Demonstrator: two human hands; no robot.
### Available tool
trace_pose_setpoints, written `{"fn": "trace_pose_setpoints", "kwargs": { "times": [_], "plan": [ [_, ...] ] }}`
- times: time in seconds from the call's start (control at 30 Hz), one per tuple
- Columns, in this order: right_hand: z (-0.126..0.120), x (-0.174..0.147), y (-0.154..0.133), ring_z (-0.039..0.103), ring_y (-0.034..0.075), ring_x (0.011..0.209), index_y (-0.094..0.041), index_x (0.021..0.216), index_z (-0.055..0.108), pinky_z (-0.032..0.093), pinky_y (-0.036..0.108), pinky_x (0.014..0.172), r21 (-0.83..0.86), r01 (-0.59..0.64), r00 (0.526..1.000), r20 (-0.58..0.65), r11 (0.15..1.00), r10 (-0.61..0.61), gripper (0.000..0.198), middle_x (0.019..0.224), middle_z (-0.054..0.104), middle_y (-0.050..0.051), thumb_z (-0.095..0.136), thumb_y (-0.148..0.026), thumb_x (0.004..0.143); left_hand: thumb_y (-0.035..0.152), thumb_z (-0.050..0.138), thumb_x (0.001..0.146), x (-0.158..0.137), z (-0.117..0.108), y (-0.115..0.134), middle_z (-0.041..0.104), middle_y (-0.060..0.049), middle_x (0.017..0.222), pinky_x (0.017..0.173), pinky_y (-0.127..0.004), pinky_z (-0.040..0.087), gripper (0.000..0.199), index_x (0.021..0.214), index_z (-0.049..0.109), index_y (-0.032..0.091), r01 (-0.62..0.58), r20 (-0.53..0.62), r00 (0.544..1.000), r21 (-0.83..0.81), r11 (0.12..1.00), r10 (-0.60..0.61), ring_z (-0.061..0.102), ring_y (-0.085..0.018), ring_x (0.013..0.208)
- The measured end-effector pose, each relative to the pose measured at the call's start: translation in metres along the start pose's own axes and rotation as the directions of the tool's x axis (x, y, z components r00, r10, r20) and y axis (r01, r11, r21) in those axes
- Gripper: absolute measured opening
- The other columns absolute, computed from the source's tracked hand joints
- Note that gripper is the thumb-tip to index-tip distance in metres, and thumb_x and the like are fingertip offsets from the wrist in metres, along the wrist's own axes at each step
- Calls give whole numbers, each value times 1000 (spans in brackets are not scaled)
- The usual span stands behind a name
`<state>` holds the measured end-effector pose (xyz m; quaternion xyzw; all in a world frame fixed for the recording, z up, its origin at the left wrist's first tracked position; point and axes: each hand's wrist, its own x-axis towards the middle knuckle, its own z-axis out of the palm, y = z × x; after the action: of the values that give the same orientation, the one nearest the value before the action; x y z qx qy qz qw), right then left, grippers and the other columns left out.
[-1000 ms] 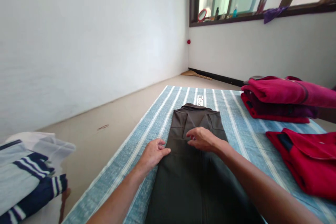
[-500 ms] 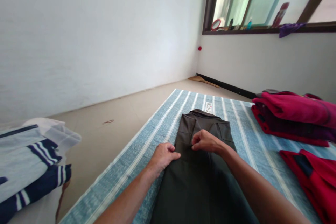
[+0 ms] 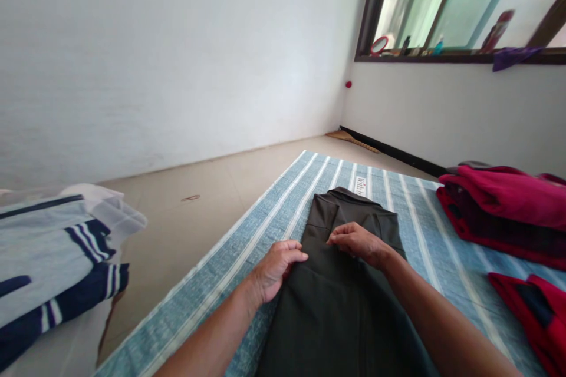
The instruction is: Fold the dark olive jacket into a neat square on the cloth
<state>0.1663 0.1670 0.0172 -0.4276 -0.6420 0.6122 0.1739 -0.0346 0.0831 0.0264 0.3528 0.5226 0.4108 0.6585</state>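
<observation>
The dark shirt (image 3: 340, 300) lies flat on the striped mat (image 3: 265, 224), under both hands. Left hand (image 3: 276, 266) presses its edge with fingers curled; right hand (image 3: 356, 241) pinches a fold near the collar. Soft, light, limp cloth — likely best gripped at edges or folds — red clothes (image 3: 504, 206) sit right of the hands

Home room: striped floor mat (image 3: 274, 218), folded clothes stacks (image 3: 499, 206), toiletries on windowsill (image 3: 424, 50).
</observation>
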Motion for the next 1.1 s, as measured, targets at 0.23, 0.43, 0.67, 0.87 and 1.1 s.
{"fn": "trace_pose_setpoints", "kwargs": {
  "times": [0.23,0.43,0.67,0.87,1.1],
  "plan": [
    [-5,15,-3,41,6,44,-15,77,67,28,16,40,-31,-96,992,78,995,98,18,54,53,-4,60,-16,61,23,71,55,2,-1,-10,61,3,64,61,-24,45,23,67,52,18,42,40,999,-200,979,-34,59,-13,61],
    [-11,17,-4,52,8,49,-15,78,69,36,15,42,-90,-147,972,173,985,161,26,63,63,-2,59,-11,55,22,75,56,-2,-2,-11,66,0,75,69,-27,48,30,81,58,18,62,52,997,-262,963,-50,63,-17,70],
    [-10,18,-8,48,6,45,-15,77,70,29,13,37,-168,-141,959,223,976,177,35,60,62,-4,49,-8,51,18,81,52,1,7,-8,69,-5,87,79,-33,49,48,95,60,15,-4,68,998,-154,988,15,65,-23,86],
    [-10,17,-11,46,6,41,-14,67,68,29,14,36,-202,-190,934,264,961,240,19,50,56,-4,54,-15,55,21,78,55,7,5,-11,69,-7,86,76,-32,49,36,85,61,14,-13,145,989,-176,984,39,66,-22,80],
    [-17,14,-14,38,5,41,-14,64,63,28,14,37,-147,-194,945,238,970,225,16,46,46,-7,51,-15,53,32,68,65,6,1,-15,68,-11,89,77,-37,51,35,93,57,14,-92,153,985,76,993,79,66,-25,84]
  ]
}}
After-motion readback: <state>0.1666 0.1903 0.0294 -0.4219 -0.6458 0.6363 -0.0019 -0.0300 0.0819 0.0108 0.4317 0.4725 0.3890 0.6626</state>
